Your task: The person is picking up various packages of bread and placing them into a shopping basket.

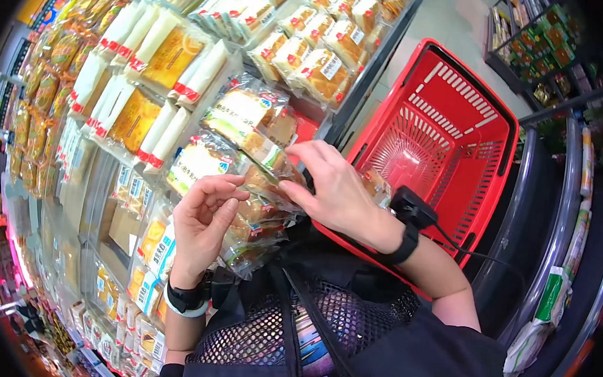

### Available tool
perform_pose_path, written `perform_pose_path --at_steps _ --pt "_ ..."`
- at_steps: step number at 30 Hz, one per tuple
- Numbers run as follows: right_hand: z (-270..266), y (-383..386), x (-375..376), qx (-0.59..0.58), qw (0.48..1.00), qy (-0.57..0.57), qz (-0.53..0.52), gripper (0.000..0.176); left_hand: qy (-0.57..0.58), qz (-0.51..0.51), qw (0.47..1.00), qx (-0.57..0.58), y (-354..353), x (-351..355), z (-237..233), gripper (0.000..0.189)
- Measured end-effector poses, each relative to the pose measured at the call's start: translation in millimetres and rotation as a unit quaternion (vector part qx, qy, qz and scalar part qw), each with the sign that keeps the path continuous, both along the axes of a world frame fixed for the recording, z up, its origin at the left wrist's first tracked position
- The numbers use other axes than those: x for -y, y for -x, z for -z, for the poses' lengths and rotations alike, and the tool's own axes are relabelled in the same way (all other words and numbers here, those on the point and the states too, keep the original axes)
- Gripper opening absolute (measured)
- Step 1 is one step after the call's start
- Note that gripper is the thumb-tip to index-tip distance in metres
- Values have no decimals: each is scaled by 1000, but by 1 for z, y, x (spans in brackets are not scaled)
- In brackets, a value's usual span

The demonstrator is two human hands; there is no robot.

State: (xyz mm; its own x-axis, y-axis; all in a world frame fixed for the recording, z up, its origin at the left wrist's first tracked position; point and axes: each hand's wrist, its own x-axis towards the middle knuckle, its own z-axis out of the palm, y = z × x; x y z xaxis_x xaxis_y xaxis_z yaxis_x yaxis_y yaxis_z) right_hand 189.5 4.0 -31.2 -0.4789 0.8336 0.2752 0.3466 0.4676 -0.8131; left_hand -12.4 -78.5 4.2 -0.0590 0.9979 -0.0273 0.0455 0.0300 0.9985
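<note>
My right hand [333, 187] presses on a stack of clear-wrapped cake packets [252, 138] lying at the edge of a shop shelf, its fingers gripping the nearest packet [266, 186]. My left hand [203, 220] hovers just left of the same stack, fingers curled and apart, holding nothing, close to a packet with a pale label [197, 166]. Both wrists wear black bands.
A red shopping basket [483, 174] sits to the right, one wrapped packet [376, 187] at its near rim. Shelves of wrapped cakes and white-sleeved packs [149, 56] fill the left and top. Another rack [563, 280] stands at far right.
</note>
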Motion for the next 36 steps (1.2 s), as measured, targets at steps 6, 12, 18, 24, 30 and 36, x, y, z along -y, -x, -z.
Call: perform_pose_path --at_steps 6,12,18,24,30,36 --pt "25 25 -17 22 998 55 -32 27 21 -29 999 17 8 10 -2 21" --pt "26 18 -27 -10 994 94 46 12 58 -31 997 34 16 7 -1 21" --pt "-16 -20 -62 -142 973 124 131 10 20 -33 999 29 27 -4 -10 21" --pt "-50 -28 -46 -131 983 -58 115 9 43 -20 993 111 17 -27 -26 43" --pt "-52 -10 -1 -74 984 -163 -20 8 107 44 964 241 2 -49 -12 41" --pt "-31 -19 16 -82 979 -180 -46 26 79 32 960 268 -1 -46 6 29"
